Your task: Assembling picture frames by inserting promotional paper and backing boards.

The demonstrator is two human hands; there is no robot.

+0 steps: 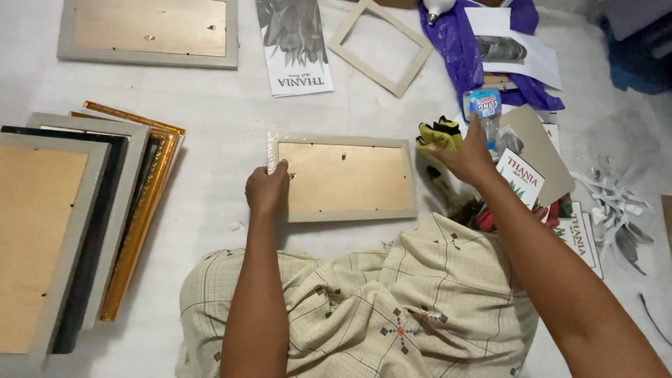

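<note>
White floor (pixel 224 112) — grey frame (pixel 343 177) face-down, frame stack (pixel 77 224), print (pixel 294 45), mat (pixel 381 45) — paper scraps (pixel 616 203).

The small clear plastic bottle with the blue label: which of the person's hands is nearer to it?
Right. The right hand reaches up against the small clear plastic bottle with the blue label, its fingers beside it. The left hand is far off, gripping the left edge of the grey picture frame.

Stack of picture frames (pixel 70 231), grey, black and gold, lying overlapped at left on the white floor covering (pixel 210 105). One large grey frame (pixel 148 31), back up, at top left. Printed leaf poster (pixel 292 42) beside it. Empty grey frame border (pixel 380 46) at top centre. Purple plastic bag (pixel 458 49) under a white sheet (pixel 514 45). Paper offcuts (pixel 616 210) at right.
</note>
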